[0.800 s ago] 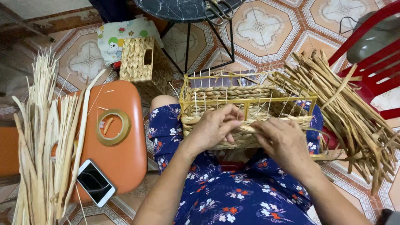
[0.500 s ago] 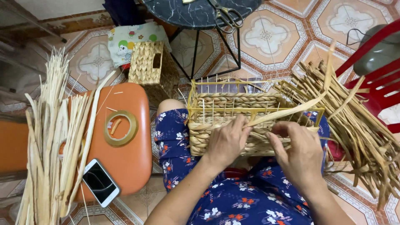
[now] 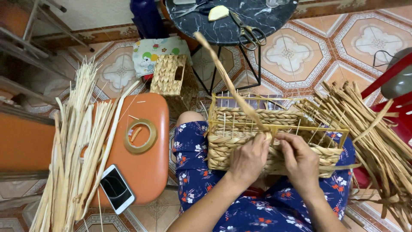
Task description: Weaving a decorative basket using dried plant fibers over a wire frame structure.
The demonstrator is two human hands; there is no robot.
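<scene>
A patterned tile floor (image 3: 296, 56) is seen from above, with a round dark marble-topped table (image 3: 231, 21) at the top of the view, on which scissors (image 3: 246, 31) are laid. To the left, an orange stool (image 3: 150, 172) is set beside the seated person's knee; a roll of tape (image 3: 140, 136) and a smartphone (image 3: 116, 189) are laid on it, and a sheaf of pale reed strips (image 3: 73, 150) is propped across its left side. A heap of darker dried stalks (image 3: 369, 133) is piled at the right, by a red chair (image 3: 392, 81). A small finished woven box (image 3: 171, 79) is stood on the floor behind the stool.

On the lap, clothed in blue floral fabric (image 3: 193, 172), a half-woven basket (image 3: 227, 148) on a yellow wire frame (image 3: 279, 126) is held. Its lower rows are already braided; the upper wires are bare.

The left hand (image 3: 248, 161) is curled shut against the front rim, and a twisted fibre strand (image 3: 225, 77) is pinched there, its free end rising up over the table. The right hand (image 3: 300, 161) is bent half closed just beside it, the fingertips pressed onto the braid at the rim; whether anything is gripped beneath them cannot be told.

It is judged that the strand could be kinked or snapped where it is bent hard over the wire. Its long free end could also be swept against the table edge, and the tension lost. A loose row could be left if the pinch is slackened.
</scene>
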